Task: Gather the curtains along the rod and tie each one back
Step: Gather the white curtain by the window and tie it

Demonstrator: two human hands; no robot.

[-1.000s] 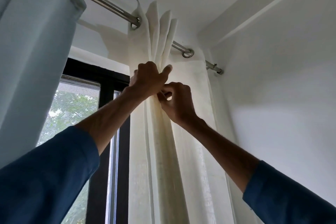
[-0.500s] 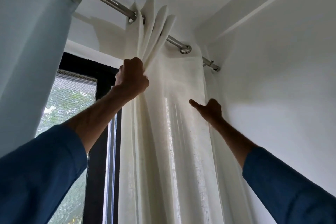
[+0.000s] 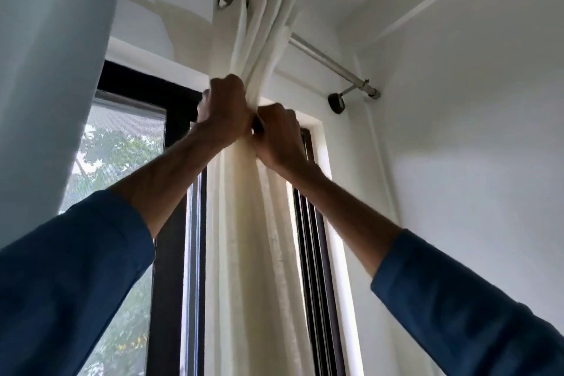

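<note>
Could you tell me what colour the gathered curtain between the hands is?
Cream white curtain, seen best in the head view.

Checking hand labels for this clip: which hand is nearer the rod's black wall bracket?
Right. The right hand grips the cream curtain just left of the bracket; the left hand grips farther left.

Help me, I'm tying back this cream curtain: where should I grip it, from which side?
Cream curtain: likely its gathered neck below the rod, where the left hand and right hand clasp it. Come from the room side, one hand each flank: the pleats converge narrowest there.
</note>
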